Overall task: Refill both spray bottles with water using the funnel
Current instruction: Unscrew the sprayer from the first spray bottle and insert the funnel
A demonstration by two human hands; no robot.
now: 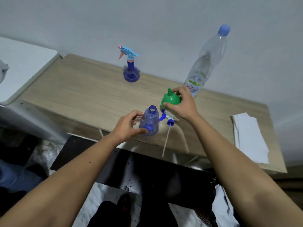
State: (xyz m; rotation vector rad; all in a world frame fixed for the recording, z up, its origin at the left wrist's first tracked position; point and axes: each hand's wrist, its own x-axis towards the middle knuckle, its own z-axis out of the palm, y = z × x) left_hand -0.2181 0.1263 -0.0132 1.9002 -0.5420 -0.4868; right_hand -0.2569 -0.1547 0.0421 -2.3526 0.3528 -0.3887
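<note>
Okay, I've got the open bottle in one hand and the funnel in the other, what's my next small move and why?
Probably lift the funnel, turn it spout-down and seat it in the open bottle. Your right hand already holds the funnel, which lies spout-up on the table; your left hand steadies the bottle, whose neck is uncovered, its sprayer lying beside it.

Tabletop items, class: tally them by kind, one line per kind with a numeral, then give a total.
Spray bottles: 2, the open spray bottle in the left hand and the capped spray bottle
Detached spray heads: 1, the spray head
Funnels: 1, the green funnel under the right hand
Water bottles: 1, the water bottle
Paper stacks: 1, the white paper stack
Total: 6
</note>
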